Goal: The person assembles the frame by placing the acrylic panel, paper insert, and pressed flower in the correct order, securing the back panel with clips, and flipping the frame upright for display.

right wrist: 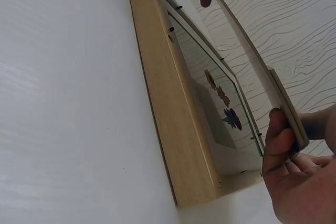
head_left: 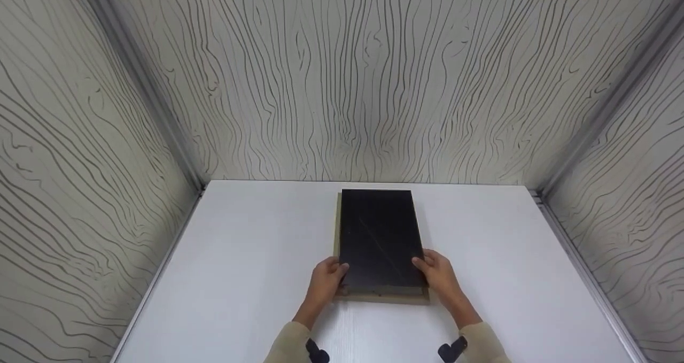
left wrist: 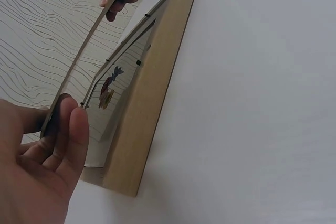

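Observation:
Both hands hold a thin black backing board [head_left: 378, 234] by its near side edges, above a picture frame. The left hand [head_left: 326, 278] pinches the left edge, thumb on top and fingers underneath. On the opposite edge, the right hand [head_left: 439, 276] grips the same way. Below lies the light wooden picture frame [left wrist: 157, 87], its open back facing up and mostly covered by the board in the head view. Small dark tabs [right wrist: 171, 29] stick out along its inner rim. Inside, small colourful shapes [right wrist: 223, 98] show on a glassy sheet.
The frame lies on a white table [head_left: 240, 256]. Wood-grain patterned panels [head_left: 342, 85] enclose the table at the back and both sides, with grey metal strips [head_left: 144, 95] at the corners. Dark wrist devices [head_left: 318, 350] sit on the beige sleeves [head_left: 288, 344].

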A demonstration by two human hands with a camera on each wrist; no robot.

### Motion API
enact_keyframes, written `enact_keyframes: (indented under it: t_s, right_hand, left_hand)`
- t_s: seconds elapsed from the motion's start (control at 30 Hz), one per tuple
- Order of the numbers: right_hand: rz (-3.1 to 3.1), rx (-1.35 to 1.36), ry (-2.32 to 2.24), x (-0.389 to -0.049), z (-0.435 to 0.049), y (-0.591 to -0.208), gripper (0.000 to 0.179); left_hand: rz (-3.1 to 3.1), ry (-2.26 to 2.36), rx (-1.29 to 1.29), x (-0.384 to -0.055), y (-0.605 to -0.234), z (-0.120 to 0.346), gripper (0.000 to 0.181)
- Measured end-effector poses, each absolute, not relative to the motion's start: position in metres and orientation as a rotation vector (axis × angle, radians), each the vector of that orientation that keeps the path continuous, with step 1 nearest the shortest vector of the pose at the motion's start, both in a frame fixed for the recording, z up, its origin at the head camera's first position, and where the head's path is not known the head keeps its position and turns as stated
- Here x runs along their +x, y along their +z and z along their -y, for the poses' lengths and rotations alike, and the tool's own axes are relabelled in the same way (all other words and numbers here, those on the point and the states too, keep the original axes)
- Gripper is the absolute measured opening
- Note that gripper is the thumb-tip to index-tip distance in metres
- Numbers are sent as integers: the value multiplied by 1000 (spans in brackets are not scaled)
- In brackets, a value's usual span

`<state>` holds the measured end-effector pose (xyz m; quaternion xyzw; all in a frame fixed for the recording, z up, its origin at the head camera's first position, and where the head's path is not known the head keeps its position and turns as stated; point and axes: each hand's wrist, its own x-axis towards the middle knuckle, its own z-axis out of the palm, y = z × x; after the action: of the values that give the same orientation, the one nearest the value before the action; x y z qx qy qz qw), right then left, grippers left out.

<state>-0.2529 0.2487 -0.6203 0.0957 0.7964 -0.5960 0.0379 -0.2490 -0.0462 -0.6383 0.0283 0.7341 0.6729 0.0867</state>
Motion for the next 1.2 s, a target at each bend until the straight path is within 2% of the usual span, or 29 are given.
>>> enact_keyframes:
  t_s: [0.13, 0.4, 0.93, 1.2]
  right_hand:
    - [-2431, 294, -1851, -255, -250, -624, 48]
    - [-2428, 318, -1828, -258, -251, -628, 49]
    - [-2448, 308, -1747, -264, -250, -632, 60]
    - [-2475, 313, -1696, -264, -251, -633, 58]
  left_hand:
    - [-2140, 2027, 98, -249, -640, 46, 56]
    - [-2055, 2083, 59, -250, -642, 45, 46]
    - [-2045, 2089, 20, -253, -648, 48, 48]
    - [-2077, 2066, 44, -251, -647, 48, 57]
